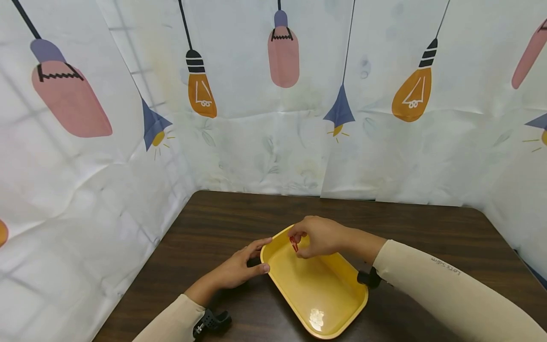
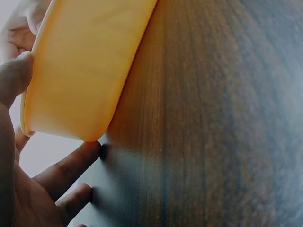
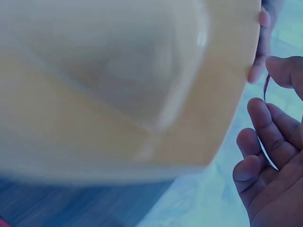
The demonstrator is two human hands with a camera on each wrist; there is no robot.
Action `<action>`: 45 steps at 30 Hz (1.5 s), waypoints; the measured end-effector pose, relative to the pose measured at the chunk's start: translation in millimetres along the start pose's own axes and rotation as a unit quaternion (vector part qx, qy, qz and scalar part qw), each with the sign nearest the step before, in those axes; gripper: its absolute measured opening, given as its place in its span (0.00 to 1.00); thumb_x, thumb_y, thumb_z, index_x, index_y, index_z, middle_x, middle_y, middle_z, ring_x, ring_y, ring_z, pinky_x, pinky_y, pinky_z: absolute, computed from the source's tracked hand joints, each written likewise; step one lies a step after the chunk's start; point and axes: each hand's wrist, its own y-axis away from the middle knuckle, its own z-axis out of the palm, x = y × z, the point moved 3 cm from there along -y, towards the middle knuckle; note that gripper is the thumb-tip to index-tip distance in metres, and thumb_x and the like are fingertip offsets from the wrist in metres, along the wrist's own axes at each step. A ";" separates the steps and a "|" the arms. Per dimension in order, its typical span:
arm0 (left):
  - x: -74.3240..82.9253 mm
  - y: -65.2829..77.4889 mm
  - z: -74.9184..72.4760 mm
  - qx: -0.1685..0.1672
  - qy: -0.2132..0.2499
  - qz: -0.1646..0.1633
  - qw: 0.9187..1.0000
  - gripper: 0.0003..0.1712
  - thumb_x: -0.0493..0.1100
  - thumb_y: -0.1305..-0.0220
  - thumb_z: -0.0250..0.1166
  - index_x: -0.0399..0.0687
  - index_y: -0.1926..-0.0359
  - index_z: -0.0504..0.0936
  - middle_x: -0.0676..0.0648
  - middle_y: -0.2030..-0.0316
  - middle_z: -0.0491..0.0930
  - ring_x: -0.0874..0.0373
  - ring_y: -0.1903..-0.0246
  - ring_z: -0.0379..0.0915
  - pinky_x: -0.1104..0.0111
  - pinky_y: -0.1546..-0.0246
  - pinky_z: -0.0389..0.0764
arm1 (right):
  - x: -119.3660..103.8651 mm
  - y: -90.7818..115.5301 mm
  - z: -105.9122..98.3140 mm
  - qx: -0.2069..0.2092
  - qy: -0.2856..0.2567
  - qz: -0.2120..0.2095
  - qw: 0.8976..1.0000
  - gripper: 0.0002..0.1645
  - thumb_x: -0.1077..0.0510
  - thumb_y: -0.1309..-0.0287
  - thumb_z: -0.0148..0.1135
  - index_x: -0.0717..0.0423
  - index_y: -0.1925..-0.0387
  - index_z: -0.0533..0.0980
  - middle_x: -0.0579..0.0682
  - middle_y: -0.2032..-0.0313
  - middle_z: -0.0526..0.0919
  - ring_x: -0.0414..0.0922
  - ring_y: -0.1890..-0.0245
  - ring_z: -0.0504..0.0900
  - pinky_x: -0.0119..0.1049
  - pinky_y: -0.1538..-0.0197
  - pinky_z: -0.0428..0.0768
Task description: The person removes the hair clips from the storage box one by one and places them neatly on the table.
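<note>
My right hand (image 1: 322,236) pinches a small, thin red piece (image 1: 293,244) between thumb and fingertips, over the far end of a yellow tray (image 1: 314,285). Edge-on in the right wrist view, this red piece (image 3: 266,86) looks thin and slightly curved; its kind cannot be told. The other fingers of that hand are bent. My left hand (image 1: 239,267) holds the tray's far left corner. In the left wrist view its thumb (image 2: 21,71) lies at the rim of the tray (image 2: 85,66), and another fingertip touches the wall low down near the table.
The tray lies at a slant on a dark wood-grain table (image 1: 231,211). A white curtain (image 1: 256,152) printed with lamps hangs behind and along the left. Black wrist straps (image 1: 211,324) are on both arms. A bit of red shows at the right wrist view's lower left corner.
</note>
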 end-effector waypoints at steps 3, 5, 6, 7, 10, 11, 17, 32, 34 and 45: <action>0.2 -0.1 -0.3 0.001 0.000 0.000 1.000 0.38 0.59 0.28 0.64 0.74 0.22 0.58 0.50 0.28 0.65 0.52 0.34 0.70 0.39 0.35 0.64 | 5.3 6.3 -5.1 0.009 0.000 0.006 1.000 0.27 0.50 0.43 0.75 0.53 0.42 0.82 0.37 0.60 0.82 0.44 0.56 0.78 0.40 0.50 0.77; 0.1 -0.1 -0.7 0.002 -0.002 0.001 1.000 0.38 0.59 0.28 0.64 0.74 0.22 0.58 0.50 0.28 0.65 0.52 0.34 0.70 0.39 0.35 0.64 | 8.7 10.9 -8.2 0.016 0.002 0.010 1.000 0.25 0.50 0.43 0.75 0.52 0.44 0.83 0.36 0.60 0.81 0.41 0.58 0.77 0.39 0.50 0.77; 0.2 -0.2 -0.8 0.002 -0.002 0.002 1.000 0.39 0.59 0.28 0.64 0.74 0.22 0.58 0.51 0.28 0.65 0.53 0.34 0.70 0.39 0.35 0.63 | 10.0 13.1 -9.5 0.018 0.001 0.010 1.000 0.24 0.50 0.42 0.75 0.51 0.45 0.83 0.37 0.60 0.82 0.40 0.58 0.77 0.39 0.51 0.78; 0.2 -0.1 -1.0 0.002 -0.003 0.002 1.000 0.39 0.59 0.28 0.64 0.74 0.22 0.58 0.51 0.28 0.65 0.53 0.34 0.70 0.39 0.35 0.63 | 11.8 15.2 -10.7 0.021 0.001 0.010 1.000 0.24 0.50 0.42 0.75 0.51 0.46 0.83 0.36 0.60 0.82 0.39 0.59 0.76 0.39 0.52 0.78; -0.1 -0.2 -1.1 0.001 -0.003 0.005 1.000 0.39 0.59 0.28 0.64 0.74 0.22 0.58 0.51 0.28 0.65 0.53 0.34 0.70 0.39 0.35 0.63 | 16.4 22.9 -13.5 0.024 -0.004 0.014 1.000 0.23 0.50 0.42 0.76 0.51 0.46 0.83 0.37 0.59 0.81 0.41 0.58 0.77 0.40 0.53 0.78; 0.0 -0.2 -1.1 0.000 -0.003 0.006 1.000 0.39 0.59 0.28 0.65 0.74 0.22 0.58 0.51 0.28 0.65 0.53 0.34 0.70 0.39 0.35 0.63 | 18.0 25.6 -14.2 0.025 -0.004 0.016 1.000 0.24 0.49 0.41 0.75 0.52 0.45 0.83 0.37 0.59 0.81 0.42 0.57 0.78 0.41 0.52 0.78; 1.0 0.5 -1.1 0.000 -0.002 0.008 1.000 0.39 0.58 0.28 0.65 0.73 0.22 0.58 0.51 0.27 0.65 0.53 0.34 0.70 0.39 0.35 0.63 | 29.1 42.5 -17.9 0.036 -0.014 0.043 0.998 0.28 0.48 0.41 0.76 0.52 0.42 0.82 0.35 0.58 0.80 0.45 0.53 0.79 0.46 0.46 0.78; 0.5 0.9 -1.2 -0.003 -0.002 0.007 1.000 0.40 0.59 0.28 0.64 0.72 0.21 0.57 0.50 0.27 0.64 0.53 0.34 0.70 0.40 0.36 0.65 | 66.8 93.0 -17.8 0.080 -0.030 0.098 0.991 0.31 0.44 0.42 0.76 0.46 0.40 0.80 0.37 0.54 0.80 0.48 0.50 0.80 0.50 0.47 0.80; 0.5 0.9 -1.1 -0.003 -0.001 0.006 1.000 0.40 0.59 0.28 0.64 0.71 0.21 0.57 0.49 0.27 0.63 0.52 0.34 0.70 0.40 0.36 0.65 | 70.8 99.4 -17.9 0.085 -0.031 0.105 0.990 0.31 0.43 0.42 0.76 0.47 0.39 0.80 0.38 0.53 0.81 0.48 0.50 0.80 0.52 0.47 0.80; 0.5 0.6 -0.1 -0.005 0.000 0.011 1.000 0.40 0.58 0.27 0.64 0.70 0.21 0.57 0.49 0.27 0.64 0.52 0.34 0.70 0.40 0.35 0.64 | 92.6 136.1 -18.3 0.126 -0.017 0.129 0.984 0.33 0.43 0.41 0.75 0.49 0.37 0.79 0.40 0.53 0.80 0.46 0.52 0.79 0.51 0.51 0.81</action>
